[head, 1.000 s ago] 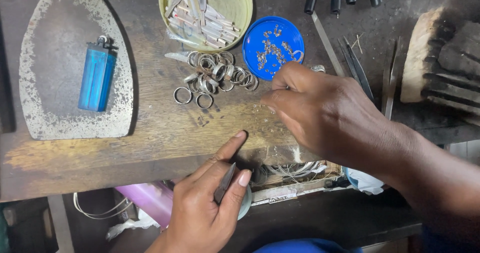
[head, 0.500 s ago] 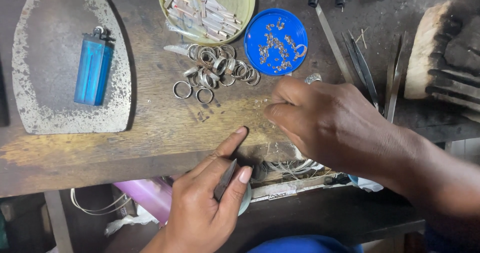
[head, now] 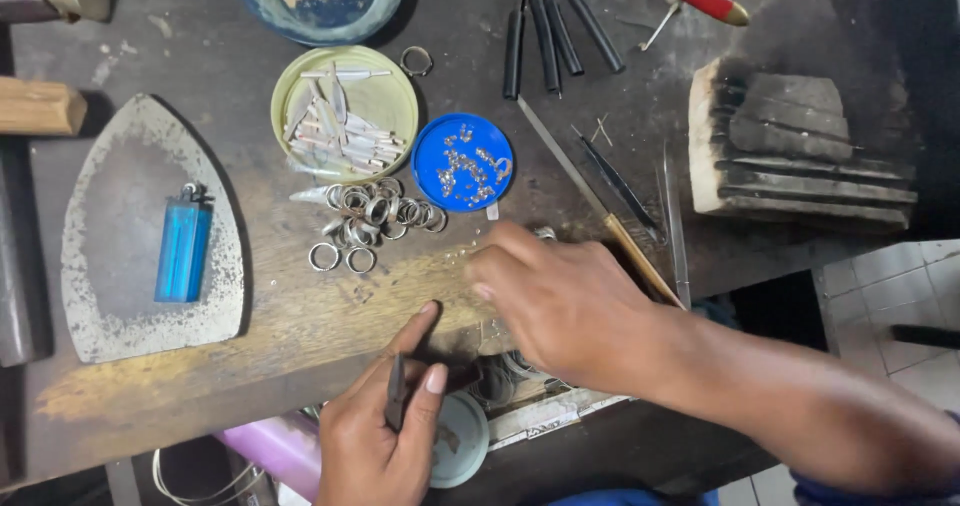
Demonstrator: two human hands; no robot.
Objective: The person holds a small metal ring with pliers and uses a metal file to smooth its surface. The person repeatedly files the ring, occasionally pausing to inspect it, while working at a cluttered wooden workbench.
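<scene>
Head view, left hand (head: 375,436) grip clamped on dark tool (head: 397,394), right hand (head: 560,301) grip unclear, near rings (head: 375,221).

Slim dark tool (head: 397,394): narrow metal shaft, pinched between thumb and fingers of left hand (head: 375,436), held near upright at the front edge of the wooden bench. Lower end hidden in the palm.

Pile of small silver rings (head: 375,221): plain metal bands (some flat, some on edge), heaped loosely on the bench top, two lying apart at the pile's near side. Located just beyond the fingertips of right hand (head: 560,301), not touched.
</scene>
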